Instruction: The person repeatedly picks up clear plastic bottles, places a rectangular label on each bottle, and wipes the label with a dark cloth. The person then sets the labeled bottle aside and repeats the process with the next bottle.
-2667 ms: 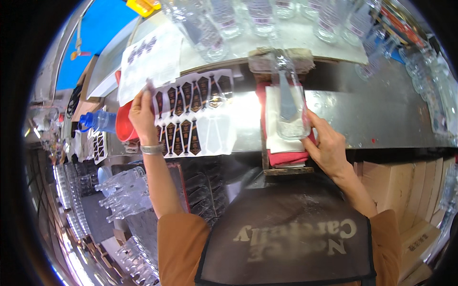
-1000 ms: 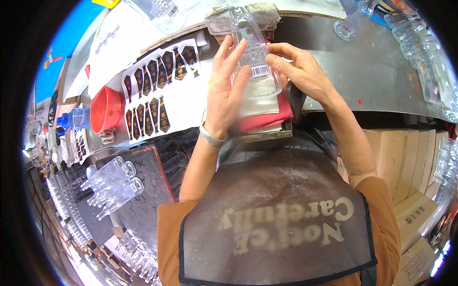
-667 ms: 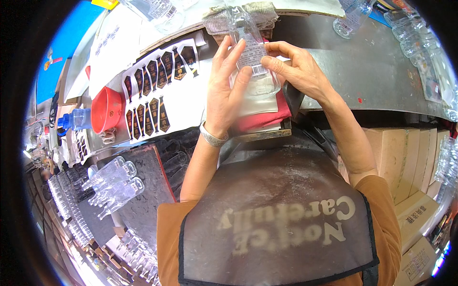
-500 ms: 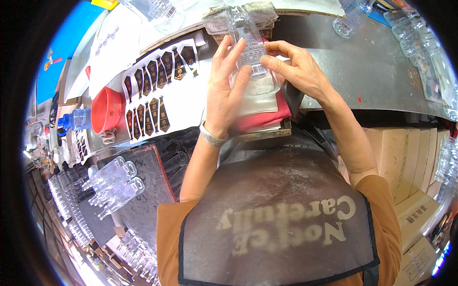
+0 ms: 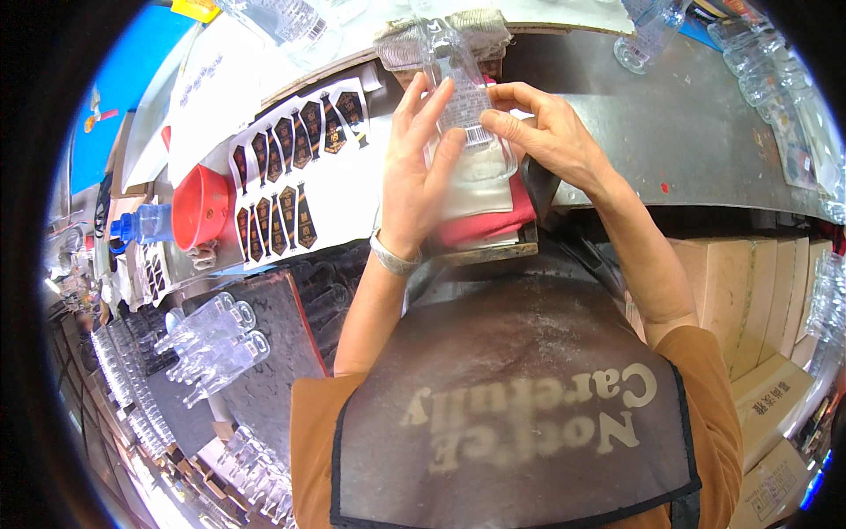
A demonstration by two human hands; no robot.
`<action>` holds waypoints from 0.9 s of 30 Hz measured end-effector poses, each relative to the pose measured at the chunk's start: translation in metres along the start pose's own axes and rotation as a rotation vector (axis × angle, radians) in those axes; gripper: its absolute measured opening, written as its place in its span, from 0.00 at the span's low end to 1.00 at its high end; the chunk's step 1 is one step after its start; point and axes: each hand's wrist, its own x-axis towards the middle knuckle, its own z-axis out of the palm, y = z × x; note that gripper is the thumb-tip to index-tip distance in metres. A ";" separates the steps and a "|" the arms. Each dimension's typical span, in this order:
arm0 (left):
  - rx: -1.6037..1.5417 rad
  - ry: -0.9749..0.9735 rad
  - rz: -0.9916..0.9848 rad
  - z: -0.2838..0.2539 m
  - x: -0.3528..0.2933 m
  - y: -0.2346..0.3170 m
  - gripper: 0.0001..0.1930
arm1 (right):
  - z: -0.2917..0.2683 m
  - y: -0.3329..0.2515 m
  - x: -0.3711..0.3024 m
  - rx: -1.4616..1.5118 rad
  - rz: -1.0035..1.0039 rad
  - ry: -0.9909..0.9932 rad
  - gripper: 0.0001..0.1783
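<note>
A clear bottle (image 5: 498,163) lies with its base toward me on a white cloth (image 5: 476,196) over a red cloth (image 5: 493,222). A see-through label (image 5: 463,113) with small dark print and a barcode is on its upper face. My left hand (image 5: 412,167) is along the bottle's left side, fingers stretched and apart, its thumb by the label. From the right, my right hand (image 5: 555,132) holds the bottle's edge, the thumb beside the barcode and the forefinger above it. A folded cloth (image 5: 483,33) sits under the neck end.
Left of the bottle is a white sheet (image 5: 339,189) of dark tie-shaped labels. Beyond it stand a red bowl (image 5: 198,207) and a blue-capped plastic bottle (image 5: 150,223). Several clear bottles (image 5: 216,339) lie on a dark board at lower left. Cardboard boxes (image 5: 723,291) stand at right under the metal table (image 5: 608,106).
Both hands and the label sit very slightly lower in the picture, and the view has shifted a little. The grip looks the same.
</note>
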 end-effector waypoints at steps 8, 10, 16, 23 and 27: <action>0.003 0.013 -0.002 0.002 0.000 -0.001 0.25 | -0.031 0.029 0.008 0.597 0.281 0.244 0.23; 0.001 0.006 -0.006 0.003 0.001 -0.001 0.26 | -0.034 0.040 0.008 0.859 0.360 0.508 0.22; -0.005 0.014 -0.027 0.000 -0.001 0.003 0.26 | -0.019 -0.017 -0.009 0.226 -0.099 0.164 0.18; -0.009 -0.075 0.009 -0.004 -0.012 0.002 0.48 | -0.028 -0.044 0.017 -0.479 -0.734 0.367 0.15; 0.066 -0.070 -0.025 -0.004 -0.026 -0.002 0.57 | 0.000 -0.055 -0.018 -0.615 -0.922 -0.016 0.20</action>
